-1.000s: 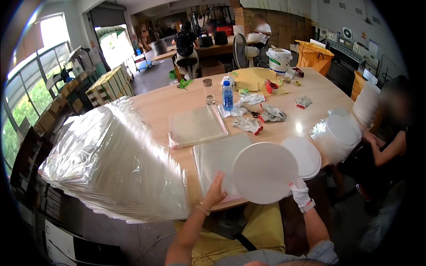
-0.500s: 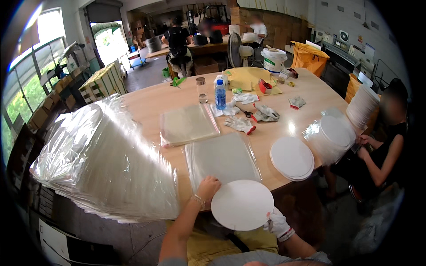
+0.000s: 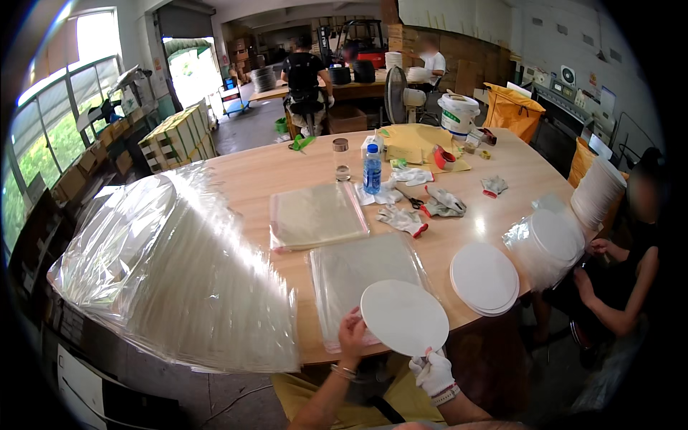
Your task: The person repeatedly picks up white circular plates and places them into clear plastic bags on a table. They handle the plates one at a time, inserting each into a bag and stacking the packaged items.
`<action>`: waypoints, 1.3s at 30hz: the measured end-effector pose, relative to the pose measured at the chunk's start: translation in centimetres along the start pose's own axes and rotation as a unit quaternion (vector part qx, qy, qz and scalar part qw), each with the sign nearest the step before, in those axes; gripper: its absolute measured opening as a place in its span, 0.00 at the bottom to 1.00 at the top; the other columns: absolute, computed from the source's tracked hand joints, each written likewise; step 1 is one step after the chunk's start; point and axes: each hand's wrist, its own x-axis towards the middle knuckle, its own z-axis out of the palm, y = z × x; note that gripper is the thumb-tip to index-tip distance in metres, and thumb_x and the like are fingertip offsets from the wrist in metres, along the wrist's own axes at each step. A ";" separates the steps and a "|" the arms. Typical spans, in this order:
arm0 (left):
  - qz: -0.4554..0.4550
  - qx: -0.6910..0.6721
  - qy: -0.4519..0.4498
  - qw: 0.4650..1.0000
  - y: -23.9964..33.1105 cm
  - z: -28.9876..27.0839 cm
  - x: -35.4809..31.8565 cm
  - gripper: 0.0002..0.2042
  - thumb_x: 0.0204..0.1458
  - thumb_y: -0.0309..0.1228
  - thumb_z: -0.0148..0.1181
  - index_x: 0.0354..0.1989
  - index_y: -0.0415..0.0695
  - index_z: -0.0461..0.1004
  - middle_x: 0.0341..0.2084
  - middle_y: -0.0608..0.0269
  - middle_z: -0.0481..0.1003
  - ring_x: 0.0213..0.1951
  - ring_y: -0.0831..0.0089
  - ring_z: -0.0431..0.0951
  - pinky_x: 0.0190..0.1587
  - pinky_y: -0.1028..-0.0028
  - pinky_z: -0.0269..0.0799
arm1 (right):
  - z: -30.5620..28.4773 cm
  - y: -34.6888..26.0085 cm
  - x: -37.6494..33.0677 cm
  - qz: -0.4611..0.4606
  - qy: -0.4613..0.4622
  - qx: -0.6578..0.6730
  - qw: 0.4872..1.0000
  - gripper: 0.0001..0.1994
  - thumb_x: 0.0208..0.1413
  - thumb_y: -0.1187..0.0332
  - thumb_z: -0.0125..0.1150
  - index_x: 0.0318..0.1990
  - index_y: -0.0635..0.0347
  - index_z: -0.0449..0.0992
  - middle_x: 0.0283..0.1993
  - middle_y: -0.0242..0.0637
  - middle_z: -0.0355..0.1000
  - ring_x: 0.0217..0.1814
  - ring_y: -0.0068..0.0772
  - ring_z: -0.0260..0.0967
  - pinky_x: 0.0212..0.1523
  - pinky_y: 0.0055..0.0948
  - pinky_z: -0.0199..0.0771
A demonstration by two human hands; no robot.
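A thin white round disc is held tilted over the near edge of the table. My right hand, in a white glove, pinches its lower rim with the fingertips. My bare left hand, a bracelet on its wrist, has its fingers curled at the disc's left rim. Beneath and beyond the disc lies a stack of clear plastic bags, partly covered by it. To the right, more white discs are piled flat. Another pile of clear bags lies farther back.
A large heap of plastic-wrapped sleeves fills the left side. Behind the bags stand a water bottle and a glass jar. Work gloves and red tape lie mid-table. A co-worker sits at right beside wrapped discs.
My left hand has risen from the bags to the disc's left rim. The disc has tilted and shifted slightly up and right, with my right hand still on it. The view has shifted a little.
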 end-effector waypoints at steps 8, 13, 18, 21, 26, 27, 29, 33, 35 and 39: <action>-0.001 0.117 -0.121 0.986 -9.6 3.0 -5.8 0.15 0.52 0.31 0.54 0.47 0.41 0.66 0.42 0.62 0.70 0.43 0.72 0.70 0.44 0.71 0.68 | 1.6 -0.1 -0.5 0.001 0.032 -0.058 0.998 0.09 0.58 0.69 0.44 0.46 0.50 0.63 0.34 0.31 0.67 0.25 0.26 0.68 0.26 0.31 0.73; -0.180 0.004 -0.080 0.980 -8.0 1.7 -11.4 0.13 0.56 0.30 0.51 0.48 0.41 0.67 0.43 0.63 0.71 0.44 0.74 0.71 0.45 0.75 0.69 | -0.3 3.0 1.5 0.017 0.046 -0.052 0.997 0.13 0.57 0.73 0.41 0.50 0.52 0.56 0.44 0.45 0.65 0.36 0.48 0.71 0.35 0.48 0.75; -0.262 -0.115 -0.024 0.958 -10.4 0.3 -11.6 0.15 0.57 0.30 0.51 0.51 0.39 0.64 0.45 0.63 0.70 0.46 0.74 0.70 0.46 0.75 0.69 | -0.3 4.9 5.9 0.078 -0.128 0.017 0.989 0.11 0.56 0.76 0.38 0.46 0.65 0.57 0.50 0.53 0.63 0.49 0.58 0.66 0.48 0.55 0.69; -0.251 -0.112 -0.058 0.960 -9.4 -0.1 -11.2 0.16 0.56 0.29 0.51 0.53 0.41 0.63 0.46 0.64 0.69 0.45 0.75 0.71 0.45 0.77 0.69 | 1.3 5.3 7.2 0.109 -0.181 0.024 0.977 0.13 0.53 0.78 0.37 0.45 0.74 0.57 0.52 0.60 0.60 0.56 0.64 0.59 0.55 0.59 0.60; -0.279 -0.108 -0.043 0.953 -9.2 -0.6 -11.2 0.15 0.56 0.30 0.51 0.51 0.43 0.65 0.44 0.66 0.70 0.42 0.77 0.72 0.41 0.78 0.70 | 2.1 6.0 8.2 0.126 -0.141 0.058 0.980 0.18 0.55 0.75 0.36 0.53 0.73 0.54 0.54 0.59 0.59 0.58 0.62 0.57 0.57 0.58 0.59; -0.276 -0.104 -0.041 0.955 -9.4 -0.8 -11.1 0.14 0.56 0.30 0.51 0.51 0.43 0.66 0.43 0.67 0.71 0.42 0.77 0.72 0.41 0.78 0.71 | 2.2 6.0 8.2 0.127 -0.136 0.064 0.980 0.19 0.55 0.75 0.36 0.54 0.73 0.53 0.54 0.59 0.59 0.58 0.61 0.57 0.57 0.58 0.58; -0.281 -0.108 -0.035 0.953 -8.5 -0.3 -11.2 0.14 0.56 0.29 0.51 0.50 0.43 0.66 0.43 0.67 0.71 0.41 0.77 0.72 0.41 0.78 0.71 | 1.6 6.0 9.0 0.129 -0.198 0.065 0.970 0.20 0.56 0.73 0.36 0.56 0.72 0.52 0.54 0.58 0.59 0.58 0.60 0.58 0.57 0.57 0.59; -0.274 -0.114 -0.063 0.953 -8.8 -1.2 -11.1 0.14 0.56 0.28 0.51 0.50 0.42 0.66 0.43 0.66 0.71 0.43 0.76 0.73 0.41 0.77 0.71 | 1.9 5.6 8.7 0.145 -0.217 0.065 0.963 0.20 0.57 0.72 0.37 0.56 0.71 0.53 0.52 0.55 0.61 0.54 0.58 0.61 0.54 0.54 0.63; -0.235 -0.112 -0.078 0.962 -8.3 -1.5 -11.3 0.14 0.56 0.29 0.51 0.51 0.42 0.66 0.44 0.65 0.71 0.45 0.74 0.72 0.42 0.76 0.70 | 1.6 4.9 8.2 0.179 -0.212 0.049 0.960 0.19 0.58 0.71 0.39 0.55 0.71 0.55 0.47 0.51 0.64 0.50 0.53 0.65 0.50 0.48 0.68; -0.215 -0.082 -0.018 0.973 -4.3 -4.9 -12.4 0.18 0.58 0.35 0.48 0.54 0.42 0.63 0.48 0.60 0.69 0.49 0.69 0.71 0.45 0.73 0.69 | -1.7 0.8 7.3 0.289 -0.280 -0.111 0.908 0.16 0.58 0.70 0.43 0.51 0.70 0.62 0.38 0.41 0.68 0.42 0.39 0.71 0.38 0.31 0.75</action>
